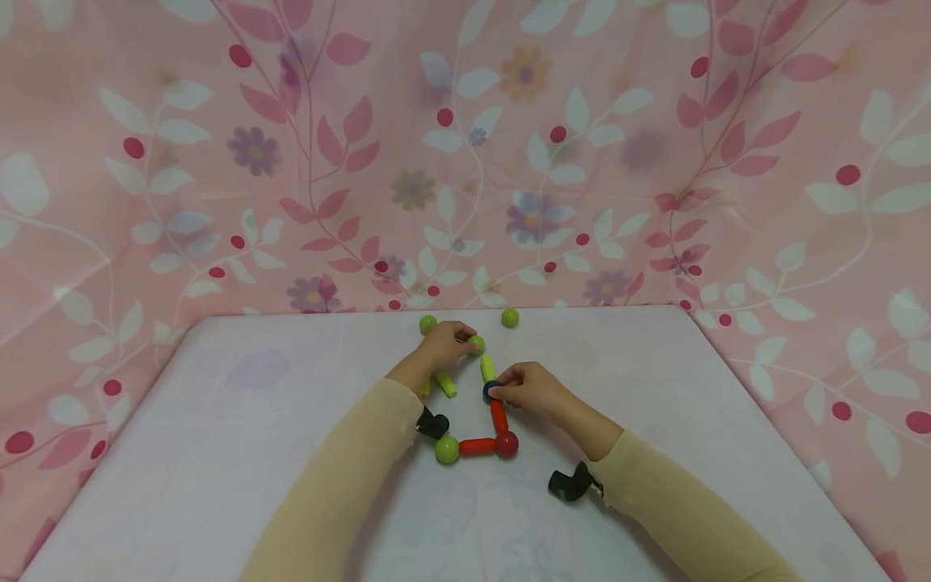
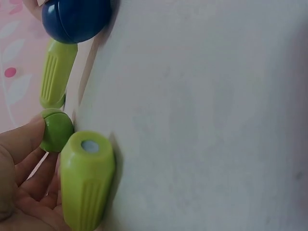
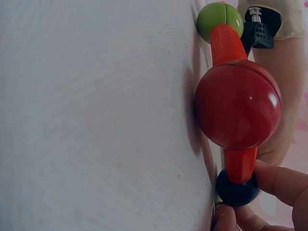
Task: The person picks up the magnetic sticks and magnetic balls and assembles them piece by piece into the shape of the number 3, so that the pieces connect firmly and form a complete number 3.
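Note:
My left hand [image 1: 445, 346] pinches a green ball [image 2: 57, 131] by the far end of a yellow-green rod [image 1: 487, 369]. That rod joins a dark blue ball [image 2: 77, 19], which my right hand [image 1: 537, 390] holds between thumb and fingers. From the blue ball a red rod [image 1: 499, 416] runs to a red ball [image 3: 239, 103]. A second red rod [image 1: 478, 446] links the red ball to another green ball [image 1: 447, 449], all lying on the table. Whether the pinched green ball touches the rod, I cannot tell.
Loose yellow-green rods [image 1: 445, 383] lie beneath my left forearm, one showing a grey disc in its end. Two more green balls, one left [image 1: 428, 324] and one right [image 1: 510, 318], sit near the back edge of the white-covered table [image 1: 254, 453]. A flowered pink cloth [image 1: 465, 162] hangs behind.

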Demonstrator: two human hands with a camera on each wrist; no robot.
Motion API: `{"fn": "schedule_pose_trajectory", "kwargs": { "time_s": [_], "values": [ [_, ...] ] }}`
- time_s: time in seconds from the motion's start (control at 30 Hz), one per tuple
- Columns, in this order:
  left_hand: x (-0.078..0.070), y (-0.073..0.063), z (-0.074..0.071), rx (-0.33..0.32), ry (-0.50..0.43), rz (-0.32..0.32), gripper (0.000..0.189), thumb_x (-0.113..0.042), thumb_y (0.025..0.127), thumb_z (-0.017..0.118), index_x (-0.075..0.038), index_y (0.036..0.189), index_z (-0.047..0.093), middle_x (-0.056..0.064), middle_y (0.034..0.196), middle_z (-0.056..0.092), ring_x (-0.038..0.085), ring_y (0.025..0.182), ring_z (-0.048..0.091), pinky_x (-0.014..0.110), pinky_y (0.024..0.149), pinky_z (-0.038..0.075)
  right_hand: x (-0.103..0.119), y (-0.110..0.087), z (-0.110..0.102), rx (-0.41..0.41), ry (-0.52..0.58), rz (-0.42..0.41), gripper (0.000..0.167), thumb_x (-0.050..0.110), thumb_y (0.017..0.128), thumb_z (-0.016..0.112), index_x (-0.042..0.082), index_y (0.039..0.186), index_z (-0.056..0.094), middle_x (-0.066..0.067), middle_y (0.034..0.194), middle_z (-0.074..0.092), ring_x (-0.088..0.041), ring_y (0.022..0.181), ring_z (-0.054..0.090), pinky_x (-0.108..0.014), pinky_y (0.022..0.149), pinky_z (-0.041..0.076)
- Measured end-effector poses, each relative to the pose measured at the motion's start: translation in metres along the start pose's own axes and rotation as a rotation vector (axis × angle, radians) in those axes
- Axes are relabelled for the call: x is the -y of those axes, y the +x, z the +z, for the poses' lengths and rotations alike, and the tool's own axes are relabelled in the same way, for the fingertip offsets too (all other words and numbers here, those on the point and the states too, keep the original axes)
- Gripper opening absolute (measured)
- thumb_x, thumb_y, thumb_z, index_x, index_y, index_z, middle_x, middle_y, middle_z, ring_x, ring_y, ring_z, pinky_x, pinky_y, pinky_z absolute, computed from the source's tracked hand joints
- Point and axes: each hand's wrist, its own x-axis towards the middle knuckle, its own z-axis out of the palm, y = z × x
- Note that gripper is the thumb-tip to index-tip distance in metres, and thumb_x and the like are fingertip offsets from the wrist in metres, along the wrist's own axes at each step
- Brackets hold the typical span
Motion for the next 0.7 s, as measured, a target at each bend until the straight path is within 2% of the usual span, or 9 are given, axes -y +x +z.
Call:
{"fn": "schedule_pose_trajectory", "kwargs": {
  "time_s": [0.3, 0.7],
  "values": [
    [-0.0015, 0.0004, 0.0023, 0.036, -0.016, 0.013, 0.034, -0.026, 0.099, 0.066, -0.011, 0.129, 0.066, 0.007, 0.125, 0.066, 0.023, 0.113, 0.060, 0.036, 0.098, 0.047, -0.0002, -0.0003, -0.0001, -0.002, 0.001, -0.006, 0.027, 0.026, 0.089, 0.078, 0.006, 0.106, 0.070, -0.004, 0.087, 0.066, -0.018, 0.076, 0.058, -0.028, 0.068, 0.048],
    [-0.0010, 0.0024, 0.0037, 0.070, 0.013, 0.042, 0.034, -0.026, 0.099, 0.066, -0.011, 0.129, 0.066, 0.008, 0.124, 0.067, 0.023, 0.116, 0.059, 0.038, 0.104, 0.044, -0.0004, -0.0014, -0.0003, -0.001, 0.005, -0.023, 0.026, 0.025, 0.090, 0.077, 0.006, 0.106, 0.070, -0.004, 0.086, 0.066, -0.018, 0.076, 0.057, -0.028, 0.067, 0.047]
  ]
}}
